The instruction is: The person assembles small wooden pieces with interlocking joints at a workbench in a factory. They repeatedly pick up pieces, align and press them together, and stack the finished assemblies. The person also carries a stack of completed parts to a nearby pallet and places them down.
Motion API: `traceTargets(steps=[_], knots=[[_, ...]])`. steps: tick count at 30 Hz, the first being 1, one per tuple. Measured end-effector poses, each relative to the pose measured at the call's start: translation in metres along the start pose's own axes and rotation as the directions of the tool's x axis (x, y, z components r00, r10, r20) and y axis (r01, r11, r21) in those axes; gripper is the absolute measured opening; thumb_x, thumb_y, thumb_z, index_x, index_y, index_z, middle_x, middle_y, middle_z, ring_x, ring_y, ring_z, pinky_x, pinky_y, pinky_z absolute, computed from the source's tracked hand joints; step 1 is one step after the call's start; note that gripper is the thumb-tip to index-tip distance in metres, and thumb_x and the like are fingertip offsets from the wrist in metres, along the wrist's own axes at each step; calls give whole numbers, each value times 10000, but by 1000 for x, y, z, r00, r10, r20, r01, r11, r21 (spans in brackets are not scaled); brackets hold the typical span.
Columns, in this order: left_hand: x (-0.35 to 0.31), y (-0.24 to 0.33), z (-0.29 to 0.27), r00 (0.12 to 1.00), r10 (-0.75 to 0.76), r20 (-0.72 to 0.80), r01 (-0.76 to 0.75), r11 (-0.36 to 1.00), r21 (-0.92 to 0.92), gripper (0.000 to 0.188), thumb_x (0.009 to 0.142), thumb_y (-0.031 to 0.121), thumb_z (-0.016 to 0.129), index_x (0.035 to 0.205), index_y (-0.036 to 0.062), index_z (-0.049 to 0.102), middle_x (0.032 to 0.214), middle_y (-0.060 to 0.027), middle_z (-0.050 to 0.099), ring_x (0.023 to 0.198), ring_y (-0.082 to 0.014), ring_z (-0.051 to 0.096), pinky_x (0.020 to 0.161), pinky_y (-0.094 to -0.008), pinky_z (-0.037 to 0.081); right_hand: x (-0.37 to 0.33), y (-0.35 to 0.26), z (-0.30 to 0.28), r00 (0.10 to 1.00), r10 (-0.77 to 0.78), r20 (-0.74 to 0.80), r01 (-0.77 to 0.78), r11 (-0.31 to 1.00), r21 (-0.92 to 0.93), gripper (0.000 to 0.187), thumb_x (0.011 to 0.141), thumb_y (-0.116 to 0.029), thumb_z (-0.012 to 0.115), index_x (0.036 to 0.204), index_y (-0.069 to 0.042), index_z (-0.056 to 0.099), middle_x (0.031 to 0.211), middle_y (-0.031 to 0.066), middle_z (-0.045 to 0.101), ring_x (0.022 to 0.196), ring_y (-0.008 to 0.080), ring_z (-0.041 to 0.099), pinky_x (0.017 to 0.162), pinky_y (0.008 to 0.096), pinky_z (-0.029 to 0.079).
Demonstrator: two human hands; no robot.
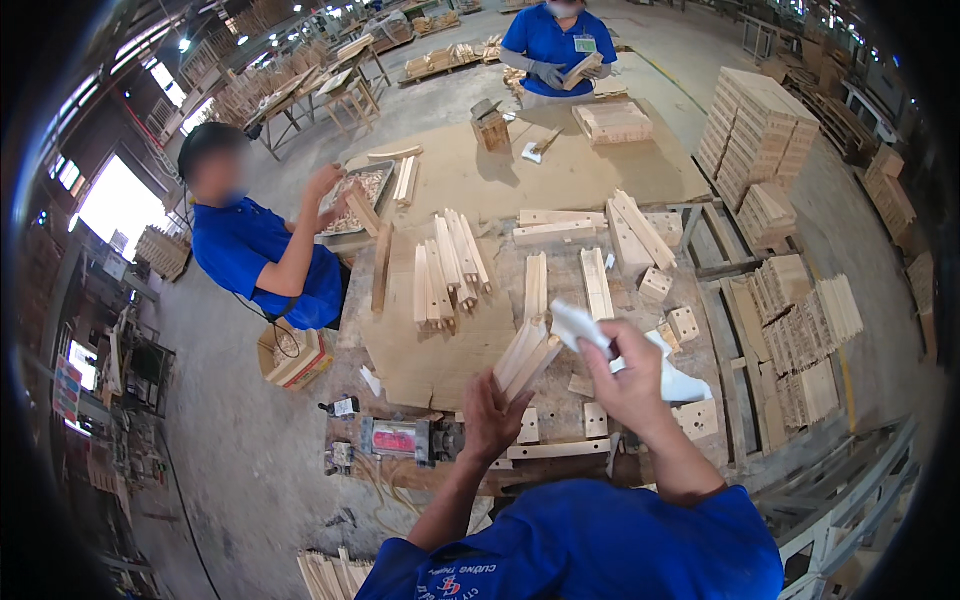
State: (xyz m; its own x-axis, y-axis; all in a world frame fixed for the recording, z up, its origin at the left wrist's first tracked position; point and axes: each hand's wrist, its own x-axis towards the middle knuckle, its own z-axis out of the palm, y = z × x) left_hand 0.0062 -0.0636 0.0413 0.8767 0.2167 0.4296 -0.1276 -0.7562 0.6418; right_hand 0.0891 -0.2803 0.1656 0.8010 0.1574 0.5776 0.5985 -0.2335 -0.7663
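Observation:
Low over the near part of the workbench, my left hand [492, 415] is closed around the near end of some pale wooden bars [525, 362], which lie side by side and tilt up and away. My right hand [630, 370] pinches a folded white cloth [578, 324], possibly paper, just right of the bars' far end. More wooden bars [597, 285] lie beyond my hands, and a group of bars with holes [450, 262] stands to their left. Small drilled wood blocks [684, 324] lie near my right hand.
A clamp cylinder [395, 438] with hoses sits at the bench's near left. One co-worker [260, 240] handles wood beside a tray [365, 195] at left; another co-worker [560, 50] holds a piece at the far side. Stacked wood [755, 130] stands on the right.

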Motion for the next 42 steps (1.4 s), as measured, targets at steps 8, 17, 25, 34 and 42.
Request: traceTargets(steps=[8, 17, 25, 34, 42], knots=[[21, 7, -4, 923, -383, 44, 348, 780, -519, 579, 926, 310, 793, 1298, -13, 488, 1052, -151, 618, 918, -276, 631, 816, -413, 515, -71, 43, -6, 922, 147, 358, -122, 988, -93, 144, 896, -30, 724, 1023, -7, 660, 807, 155, 681, 667, 250, 684, 594, 347, 519], [111, 8, -16, 632, -367, 682, 333, -666, -667, 497, 1031, 466, 625, 1343, 90, 539, 1183, -195, 598, 1079, -349, 619, 982, -541, 525, -127, 58, -17, 718, 266, 644, -111, 956, -271, 196, 936, -149, 668, 1106, -52, 653, 949, 195, 710, 842, 406, 702, 739, 487, 555], [118, 24, -1, 586, -307, 749, 359, -730, -581, 478, 1059, 503, 550, 1288, 84, 543, 1106, -177, 615, 1032, -349, 598, 982, -556, 504, -159, 78, -6, 543, 341, 767, -32, 922, -387, 189, 936, -221, 694, 1077, -97, 670, 977, 178, 703, 915, 413, 690, 796, 520, 553], [112, 33, -1, 573, -418, 705, 341, -661, -669, 464, 1067, 492, 545, 1309, 97, 513, 1105, -181, 610, 1019, -340, 599, 967, -562, 511, -168, 80, 0, 649, 245, 720, -105, 966, -235, 185, 921, -180, 714, 1077, -83, 690, 967, 181, 699, 884, 413, 683, 782, 492, 548], [104, 41, -1, 611, -539, 580, 326, -496, -805, 539, 1066, 463, 565, 1347, 20, 442, 1085, -189, 605, 974, -341, 623, 943, -537, 546, -95, 47, -22, 911, 123, 394, -156, 986, 54, 172, 873, -3, 727, 1040, -3, 684, 906, 150, 676, 752, 262, 680, 652, 348, 532]])
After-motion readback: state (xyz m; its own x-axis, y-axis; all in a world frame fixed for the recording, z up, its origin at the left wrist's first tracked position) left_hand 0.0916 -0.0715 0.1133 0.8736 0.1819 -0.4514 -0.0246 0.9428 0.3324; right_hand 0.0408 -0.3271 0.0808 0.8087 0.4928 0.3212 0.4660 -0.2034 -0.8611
